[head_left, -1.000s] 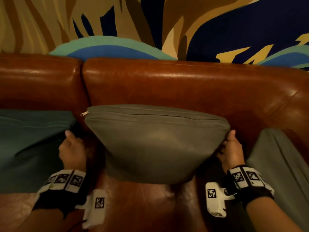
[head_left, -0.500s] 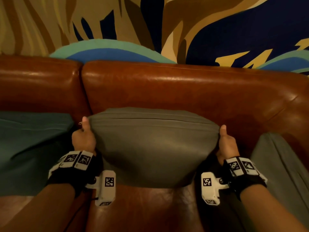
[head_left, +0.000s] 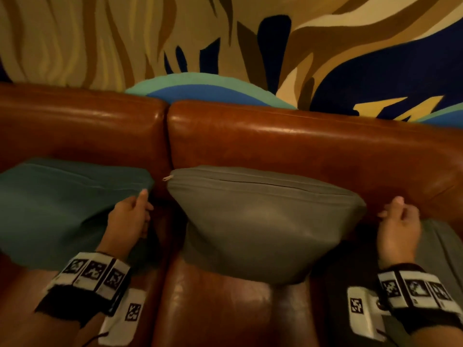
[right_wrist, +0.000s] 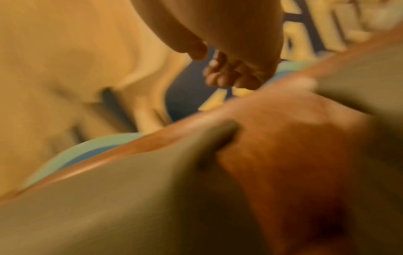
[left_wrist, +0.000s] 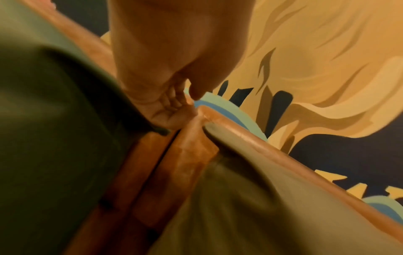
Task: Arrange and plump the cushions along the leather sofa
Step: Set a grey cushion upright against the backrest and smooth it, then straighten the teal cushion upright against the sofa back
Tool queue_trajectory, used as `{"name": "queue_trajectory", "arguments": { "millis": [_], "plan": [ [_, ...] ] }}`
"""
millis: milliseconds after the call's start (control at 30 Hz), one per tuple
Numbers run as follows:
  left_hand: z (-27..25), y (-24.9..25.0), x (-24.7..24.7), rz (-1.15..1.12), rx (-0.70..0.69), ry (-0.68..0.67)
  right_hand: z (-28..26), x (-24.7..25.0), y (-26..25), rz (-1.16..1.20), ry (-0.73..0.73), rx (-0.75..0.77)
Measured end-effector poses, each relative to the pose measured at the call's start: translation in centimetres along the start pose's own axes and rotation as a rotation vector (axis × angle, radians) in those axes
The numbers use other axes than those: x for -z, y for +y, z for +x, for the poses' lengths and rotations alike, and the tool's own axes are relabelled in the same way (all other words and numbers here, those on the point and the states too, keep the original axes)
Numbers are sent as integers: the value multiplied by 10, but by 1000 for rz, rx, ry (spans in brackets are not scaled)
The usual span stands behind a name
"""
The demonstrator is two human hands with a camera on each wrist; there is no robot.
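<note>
A grey cushion (head_left: 263, 221) with a zip along its top leans upright against the brown leather sofa back (head_left: 275, 141). It also fills the low part of the left wrist view (left_wrist: 240, 207) and the blurred right wrist view (right_wrist: 130, 198). My left hand (head_left: 132, 216) hovers in the gap between it and a teal cushion (head_left: 62, 209), thumb up, fingers curled, holding nothing (left_wrist: 170, 103). My right hand (head_left: 398, 219) is just off the grey cushion's right corner, fingers curled into the palm and holding nothing (right_wrist: 229, 74).
Another grey cushion (head_left: 441, 246) lies at the far right, partly behind my right wrist. The leather seat (head_left: 225, 309) shows in front of the middle cushion. A painted mural wall (head_left: 225, 46) rises behind the sofa.
Both hands squeezed the grey cushion's sides half a second ago and have now pulled outward off it. The cushion has spread wider again. The view has shifted left.
</note>
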State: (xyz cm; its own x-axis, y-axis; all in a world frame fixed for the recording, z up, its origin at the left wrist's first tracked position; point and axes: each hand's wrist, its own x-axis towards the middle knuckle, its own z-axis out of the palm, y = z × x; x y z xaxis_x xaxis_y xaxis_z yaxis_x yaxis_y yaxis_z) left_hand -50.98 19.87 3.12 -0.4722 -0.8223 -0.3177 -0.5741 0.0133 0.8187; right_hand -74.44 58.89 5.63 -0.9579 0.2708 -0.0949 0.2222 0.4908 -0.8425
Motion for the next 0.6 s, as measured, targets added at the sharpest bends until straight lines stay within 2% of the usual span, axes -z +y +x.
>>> {"name": "queue_trajectory", "arguments": {
  "millis": [67, 133, 233, 333, 400, 433, 500, 533, 600],
  "plan": [
    [-6, -7, 31, 65, -111, -30, -35, -12, -28, -62, -163, 244],
    [-11, -11, 61, 155, -182, -45, -78, -41, -55, -44, -386, 410],
    [-15, -15, 106, 241, -240, -73, -141, -102, -80, -152, -691, 500],
    [-5, -33, 155, 409, -317, -60, -204, -168, -96, -247, -956, 508],
    [15, -50, 190, 525, -350, -11, -246, -209, -104, -280, -1067, 508],
    [29, -59, 208, 545, -346, 23, -266, -226, -109, -280, -1081, 507],
    [63, -76, 243, 546, -351, 101, -301, -259, -118, -193, -963, 447],
    [79, -86, 259, 558, -345, 147, -312, -277, -118, -147, -845, 366],
    [112, -102, 287, 525, -276, 206, -323, -310, -116, -25, -615, 77]
  ]
}}
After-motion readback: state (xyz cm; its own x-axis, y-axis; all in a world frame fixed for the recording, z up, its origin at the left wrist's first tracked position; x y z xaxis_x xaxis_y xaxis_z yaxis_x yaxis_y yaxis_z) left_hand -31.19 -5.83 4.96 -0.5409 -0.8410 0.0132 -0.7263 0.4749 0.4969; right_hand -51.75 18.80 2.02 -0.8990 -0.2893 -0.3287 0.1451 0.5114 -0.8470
